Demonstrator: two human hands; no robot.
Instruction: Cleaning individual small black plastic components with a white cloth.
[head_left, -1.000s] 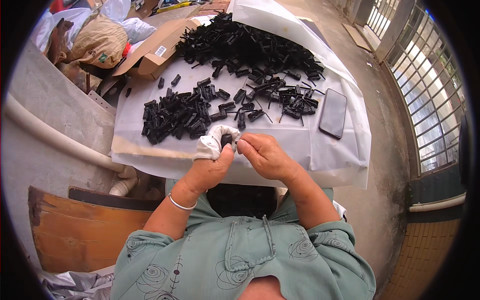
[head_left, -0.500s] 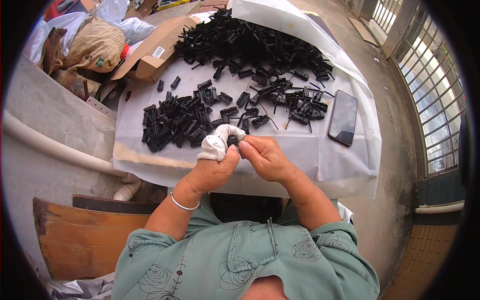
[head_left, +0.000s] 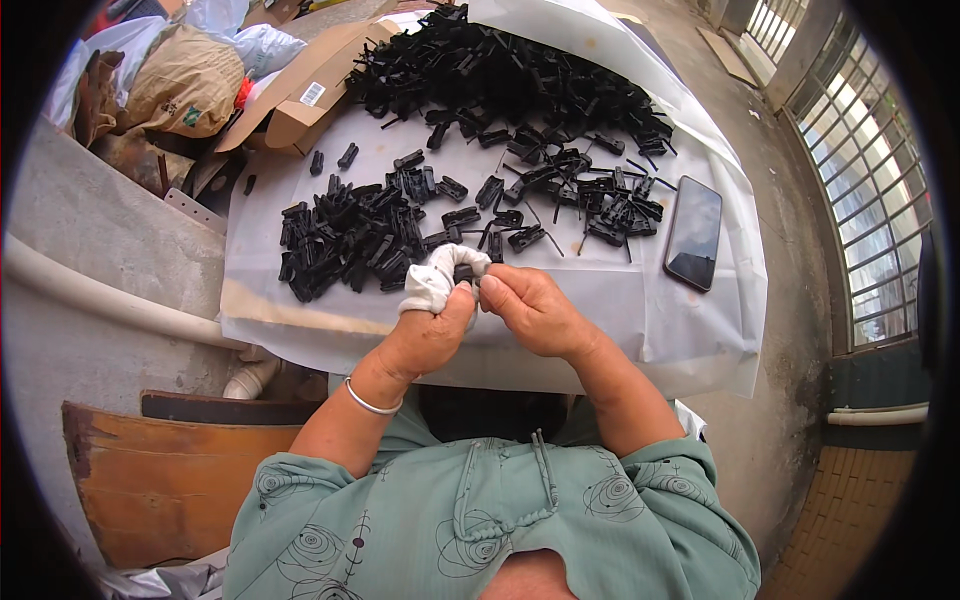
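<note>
Just above the near part of the covered table, my left hand (head_left: 430,335) is closed round a small black plastic part (head_left: 463,272). White cloth (head_left: 428,287) wraps the fingers of that hand, with the thumb bare. My right hand (head_left: 540,312) is bare and meets it from the right, thumb and forefinger pinched at the part's right side. Most of the part is hidden by the fingers and cloth. Beyond my left hand lies a pile of similar black plastic parts (head_left: 350,240). Several others with thin stems (head_left: 615,210) lie scattered to the right.
A larger heap of black parts (head_left: 500,80) covers the table's far side. To the right lies a phone (head_left: 693,235) on the white sheet (head_left: 580,345). An open cardboard box (head_left: 305,110) sits at the far left, near a wall pipe (head_left: 120,295).
Both hands stay together at the black plastic part with nearly the same grip. My right fingertips have shifted slightly, and the whole view has moved a little.
</note>
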